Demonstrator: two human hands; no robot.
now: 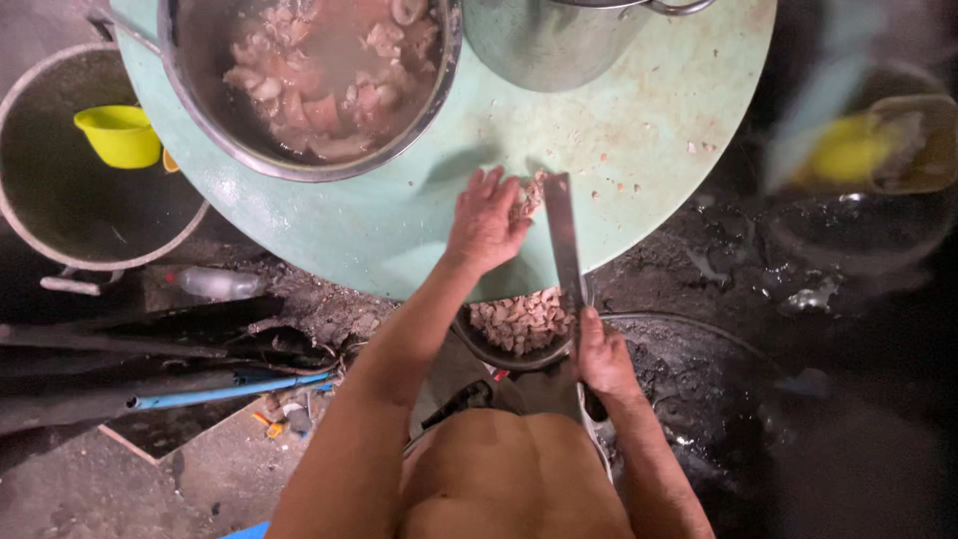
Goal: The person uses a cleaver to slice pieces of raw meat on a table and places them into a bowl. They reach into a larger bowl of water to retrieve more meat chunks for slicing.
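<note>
My left hand (486, 222) lies palm down on the round green board (639, 140), fingers spread over a pale piece of meat (527, 198). My right hand (602, 356) grips the handle of a long cleaver (564, 238), whose blade lies flat on the board just right of the meat. Below the board's near edge sits a bowl (521, 324) heaped with small cut meat pieces.
A large metal basin (319, 70) of meat in reddish water stands on the board at the back left, a steel pot (559, 40) beside it. A big pot with a yellow cup (118, 134) stands left. Pipes and a plastic bottle (215, 283) lie on the wet dark ground.
</note>
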